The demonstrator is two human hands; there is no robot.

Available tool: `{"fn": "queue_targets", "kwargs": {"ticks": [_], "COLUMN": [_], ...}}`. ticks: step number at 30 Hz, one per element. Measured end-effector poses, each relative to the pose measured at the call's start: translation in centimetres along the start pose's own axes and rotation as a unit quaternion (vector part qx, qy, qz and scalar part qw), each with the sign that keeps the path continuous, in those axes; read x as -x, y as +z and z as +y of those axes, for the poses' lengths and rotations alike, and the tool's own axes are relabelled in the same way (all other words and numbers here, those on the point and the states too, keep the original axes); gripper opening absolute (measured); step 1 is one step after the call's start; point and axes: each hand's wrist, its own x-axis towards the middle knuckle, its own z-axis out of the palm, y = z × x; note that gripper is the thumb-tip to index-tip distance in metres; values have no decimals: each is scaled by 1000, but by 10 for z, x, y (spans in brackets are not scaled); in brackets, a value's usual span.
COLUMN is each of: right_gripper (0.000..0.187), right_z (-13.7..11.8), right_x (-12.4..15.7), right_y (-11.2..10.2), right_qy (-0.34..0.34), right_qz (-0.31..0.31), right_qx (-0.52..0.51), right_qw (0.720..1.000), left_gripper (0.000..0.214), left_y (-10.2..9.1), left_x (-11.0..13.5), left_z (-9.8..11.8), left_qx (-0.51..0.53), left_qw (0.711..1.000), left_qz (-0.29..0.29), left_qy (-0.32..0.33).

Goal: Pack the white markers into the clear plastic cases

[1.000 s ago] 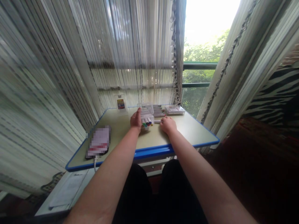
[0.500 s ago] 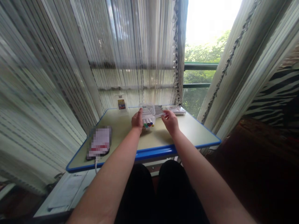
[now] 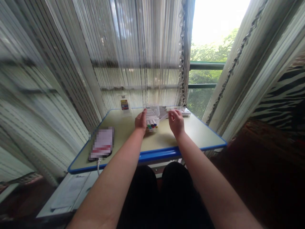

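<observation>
- Curtain (image 3: pixel 135 38): sheer striped fabric, behind desk (image 3: pixel 124 136).
- Desk: smooth pale top, rounded blue edging.
- Box (image 3: pixel 156 111): clear plastic, lid up, mid-desk; base contact unclear.
- L hand (image 3: pixel 141 121): gripping box's L side.
- R hand (image 3: pixel 176 121): fingertips pinching white marker (image 3: pixel 164 117), R of box.
- Markers (image 3: pixel 152 122): cyl., white barrels w/ col'd ends, in box.

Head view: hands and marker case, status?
Left hand holding open marker case. Right hand pinching white marker beside it. More markers lie close behind.
</observation>
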Motion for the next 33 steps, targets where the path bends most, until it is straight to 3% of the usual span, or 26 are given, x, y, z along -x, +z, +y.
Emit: {"fn": "queue_targets", "kwargs": {"ticks": [3, 9, 16, 23, 25, 30, 33], "right_gripper": [20, 38, 24, 17, 23, 38, 56], "right_z": [-1, 7, 16, 18, 18, 14, 9], "right_x": [0, -1, -2, -2, -3, -3, -1], "right_y": [-1, 1, 0, -5, -4, -1, 0], "right_qy": [0, 8, 64, 166, 181, 233, 231], "right_qz": [3, 49, 53, 207, 196, 83, 70], "right_qx": [-12, 24, 83, 71, 51, -40, -57], "right_qw": [1000, 998, 993, 962, 962, 968, 969], "left_gripper": [53, 53, 53, 53, 54, 58, 59], "left_y": [1, 1, 2, 1, 1, -1, -2], "left_x": [0, 1, 1, -1, 0, -2, -4], "left_z": [0, 0, 2, 0, 0, -3, -6], "left_qx": [6, 15, 35, 10, 8, 14, 9], "left_qw": [1000, 1000, 999, 1000, 1000, 1000, 1000], "left_qz": [0, 2, -7, 10, 6, -11, -10], "left_qy": [-1, -2, -20, -23, -24, -17, -9]}}
